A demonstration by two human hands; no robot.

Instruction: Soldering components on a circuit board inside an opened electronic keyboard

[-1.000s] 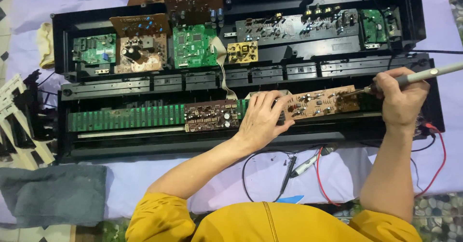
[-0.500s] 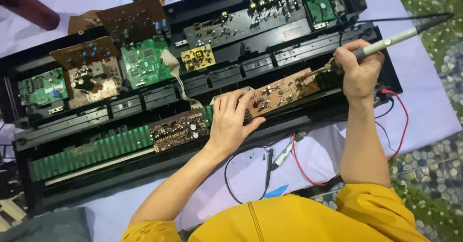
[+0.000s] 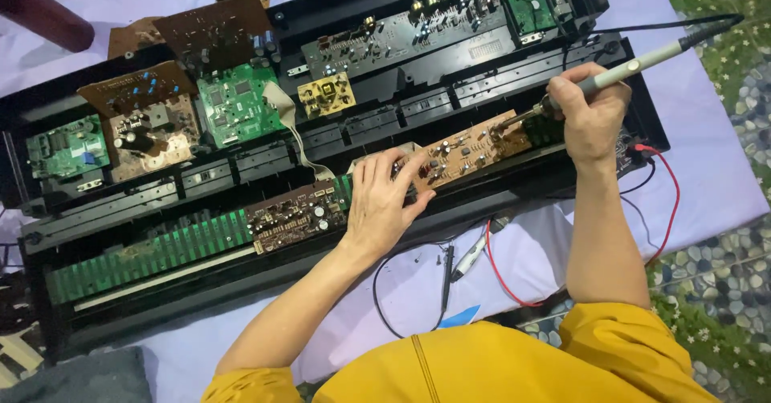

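Left hand (image 3: 384, 206) lies flat, fingers spread, on the near edge of a brown circuit board (image 3: 470, 147) in the black open chassis (image 3: 482, 73). Right hand (image 3: 590, 114), grip closed, holds one soldering iron (image 3: 634, 65), tip on that board. Three green boards (image 3: 233, 102) behind.

Brown circuit board (image 3: 470, 147) partly under left hand (image 3: 385, 202)

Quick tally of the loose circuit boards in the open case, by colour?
Green boards: 3
Brown boards: 5
Yellow board: 1
Total: 9
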